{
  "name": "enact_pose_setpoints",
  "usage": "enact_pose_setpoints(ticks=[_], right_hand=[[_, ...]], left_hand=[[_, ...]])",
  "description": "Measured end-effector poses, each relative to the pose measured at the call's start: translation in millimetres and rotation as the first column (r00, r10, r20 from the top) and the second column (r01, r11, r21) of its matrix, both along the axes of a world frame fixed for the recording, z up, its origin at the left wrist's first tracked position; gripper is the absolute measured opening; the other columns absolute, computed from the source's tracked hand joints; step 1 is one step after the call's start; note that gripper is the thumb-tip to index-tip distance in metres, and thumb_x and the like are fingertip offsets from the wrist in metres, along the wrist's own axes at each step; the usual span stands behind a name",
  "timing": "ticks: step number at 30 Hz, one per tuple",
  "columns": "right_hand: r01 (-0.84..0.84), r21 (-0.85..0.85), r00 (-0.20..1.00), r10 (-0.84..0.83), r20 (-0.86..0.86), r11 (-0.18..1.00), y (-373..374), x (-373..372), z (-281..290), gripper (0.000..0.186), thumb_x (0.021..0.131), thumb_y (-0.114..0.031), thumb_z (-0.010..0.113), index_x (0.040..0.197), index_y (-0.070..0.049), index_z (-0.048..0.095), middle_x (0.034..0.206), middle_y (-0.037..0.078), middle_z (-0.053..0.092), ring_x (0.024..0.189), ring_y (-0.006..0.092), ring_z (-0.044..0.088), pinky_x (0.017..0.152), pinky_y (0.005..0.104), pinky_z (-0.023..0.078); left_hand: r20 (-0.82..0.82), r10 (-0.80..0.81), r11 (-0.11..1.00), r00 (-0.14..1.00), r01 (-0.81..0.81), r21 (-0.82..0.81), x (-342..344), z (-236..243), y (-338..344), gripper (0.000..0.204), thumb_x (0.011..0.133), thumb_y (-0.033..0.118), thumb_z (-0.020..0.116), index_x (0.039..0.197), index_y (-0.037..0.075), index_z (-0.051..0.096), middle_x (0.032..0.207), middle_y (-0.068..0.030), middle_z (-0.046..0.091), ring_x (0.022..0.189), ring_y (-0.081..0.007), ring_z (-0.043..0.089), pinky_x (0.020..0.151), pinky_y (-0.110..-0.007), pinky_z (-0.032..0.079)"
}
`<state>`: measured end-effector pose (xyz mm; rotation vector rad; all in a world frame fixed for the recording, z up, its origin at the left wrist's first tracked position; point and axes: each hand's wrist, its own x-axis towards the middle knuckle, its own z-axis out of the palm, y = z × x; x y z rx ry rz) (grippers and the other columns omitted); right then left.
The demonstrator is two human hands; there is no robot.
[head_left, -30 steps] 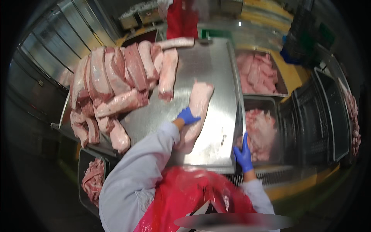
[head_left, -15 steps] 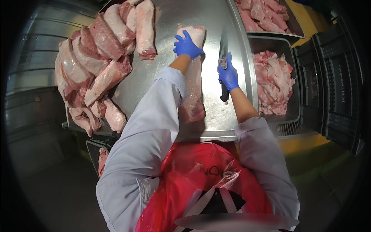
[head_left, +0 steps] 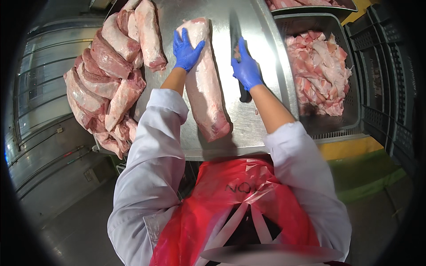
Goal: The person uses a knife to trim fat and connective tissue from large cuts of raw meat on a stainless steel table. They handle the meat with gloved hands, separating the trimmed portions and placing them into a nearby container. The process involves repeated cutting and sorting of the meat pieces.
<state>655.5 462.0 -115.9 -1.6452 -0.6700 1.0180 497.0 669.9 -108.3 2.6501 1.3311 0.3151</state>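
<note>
A long pale slab of meat (head_left: 205,95) lies lengthwise on the steel table (head_left: 253,133) in front of me, its far end leaning a little left. My left hand (head_left: 187,54), in a blue glove, rests with spread fingers on the slab's left edge near that far end. To the right of the slab, my right hand (head_left: 246,70), gloved the same, is wrapped round a knife (head_left: 244,94). Its black handle end shows below the hand; the blade points away from me, apart from the meat and partly blurred.
Several large meat pieces (head_left: 106,62) are heaped along the table's left side. Beyond the right edge stands a dark bin (head_left: 353,104) of pale trimmings (head_left: 317,73), with another tray of meat (head_left: 306,3) farther off. Black crates (head_left: 381,75) stand at far right.
My left hand has shifted from across the slab's far end to its left edge. The slab now lies more slanted, with more of its surface uncovered. The knife stays in my right hand.
</note>
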Motion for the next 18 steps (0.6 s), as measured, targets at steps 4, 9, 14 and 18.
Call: enact_pose_setpoints(ticks=[4,9,14,18], right_hand=[[-0.069,0.103,0.988,0.054,0.144,0.992,59.8,7.8,-9.2,0.077,0.092,-0.012,0.051,0.161,-0.019,0.016,0.141,0.017,0.058,0.114,0.0369,0.064,0.099,0.0419,0.051],[-0.209,-0.098,0.956,0.225,0.19,0.973,101.7,22.4,45.9,0.076,0.092,-0.014,0.049,0.161,-0.019,0.017,0.135,0.023,0.06,0.114,0.04,0.064,0.099,0.0448,0.051],[-0.128,-0.057,0.806,0.137,0.576,0.99,89.1,-14.2,-9.3,0.075,0.094,-0.018,0.048,0.161,-0.017,0.015,0.132,0.028,0.059,0.118,0.0414,0.062,0.1,0.0471,0.05],[-0.253,-0.237,0.844,0.334,0.421,0.938,108.9,0.9,19.9,0.074,0.095,-0.019,0.046,0.161,-0.016,0.015,0.142,0.028,0.052,0.122,0.0412,0.06,0.103,0.0473,0.049]], left_hand=[[-0.066,-0.144,0.986,0.987,0.149,0.079,8.2,-3.3,3.9,0.083,0.094,0.052,0.055,0.158,0.008,0.026,0.166,-0.0235,0.012,0.153,-0.0444,0.01,0.121,-0.055,0.013],[0.076,-0.248,0.966,0.966,0.24,0.098,-3.0,-8.3,5.3,0.07,0.098,0.04,0.05,0.157,0.007,0.03,0.164,-0.0234,0.018,0.152,-0.0455,0.013,0.121,-0.054,0.013],[0.11,-0.252,0.966,0.961,0.242,0.093,0.9,-5.3,7.2,0.071,0.097,0.039,0.052,0.157,0.007,0.031,0.164,-0.0243,0.02,0.151,-0.0468,0.014,0.121,-0.055,0.013],[0.112,-0.237,0.971,0.965,0.231,0.066,-5.7,-4.0,-0.7,0.068,0.096,0.037,0.054,0.156,0.014,0.035,0.164,-0.0237,0.02,0.151,-0.0479,0.014,0.121,-0.056,0.012]])
